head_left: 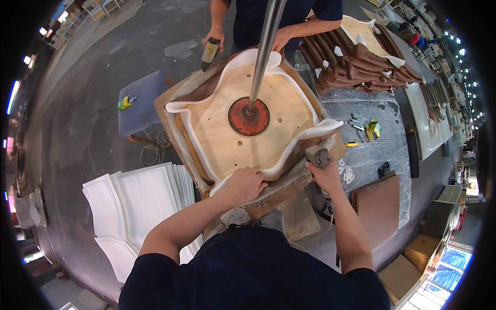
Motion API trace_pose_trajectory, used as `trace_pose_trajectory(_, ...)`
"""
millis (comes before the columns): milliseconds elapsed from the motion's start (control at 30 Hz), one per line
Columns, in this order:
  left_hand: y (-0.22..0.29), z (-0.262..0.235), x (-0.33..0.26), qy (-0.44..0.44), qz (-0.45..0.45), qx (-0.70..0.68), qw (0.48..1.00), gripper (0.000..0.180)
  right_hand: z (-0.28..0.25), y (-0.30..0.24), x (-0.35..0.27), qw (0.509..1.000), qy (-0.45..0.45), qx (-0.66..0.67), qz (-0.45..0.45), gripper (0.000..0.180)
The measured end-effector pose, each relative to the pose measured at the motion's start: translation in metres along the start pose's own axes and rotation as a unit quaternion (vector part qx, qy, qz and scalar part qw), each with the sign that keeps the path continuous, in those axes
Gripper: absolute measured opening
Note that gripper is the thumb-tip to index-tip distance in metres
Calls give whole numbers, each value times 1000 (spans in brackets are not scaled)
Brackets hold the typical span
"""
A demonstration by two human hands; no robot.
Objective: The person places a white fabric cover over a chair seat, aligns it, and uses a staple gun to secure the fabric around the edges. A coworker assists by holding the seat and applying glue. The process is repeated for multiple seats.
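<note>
A plywood seat panel (pixel 217 139) lies on a worktable, with white foam (pixel 199 150) curling up around its rim and a brown cover (pixel 294 150) outside the foam. A round red pad (pixel 235 120) on a metal rod (pixel 263 51) presses down on the panel's middle. My left hand (pixel 245 185) is closed at the near edge, its fingers curled over the cover and foam there. In my right hand (pixel 326 177) is a staple gun (pixel 318 156), held by the near right corner of the panel. Its nose is hard to make out.
Across the table a co-worker's hand (pixel 216 37) holds another staple gun (pixel 210 52). White foam sheets (pixel 139 196) are stacked at left, near a blue-grey stool (pixel 139 103). To the right stand a plastic-covered table (pixel 382 119), brown sheets (pixel 380 204) and a pile of brown covered seats (pixel 356 57).
</note>
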State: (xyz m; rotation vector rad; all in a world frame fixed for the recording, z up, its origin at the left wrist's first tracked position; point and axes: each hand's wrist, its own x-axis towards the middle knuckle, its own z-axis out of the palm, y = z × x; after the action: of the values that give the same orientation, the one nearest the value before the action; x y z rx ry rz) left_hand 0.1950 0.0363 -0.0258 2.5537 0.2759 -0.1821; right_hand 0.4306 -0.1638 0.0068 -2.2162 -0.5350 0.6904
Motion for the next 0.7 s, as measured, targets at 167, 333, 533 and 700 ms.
trace_pose_trajectory(167,-9,2,4,-40,14,19,999,37,4,0,-2,1000,13,2,5,62)
trace_pose_trajectory(333,-15,8,2,37,100,15,994,34,7,2,-3,1000,26,13,-1,63)
trace_pose_trajectory(533,-29,10,3,111,114,45,986,28,9,-5,-20,991,9,115,63,64)
trace_pose_trajectory(700,-42,18,3,151,18,-11,988,22,25,-27,-73,980,-49,171,85,65)
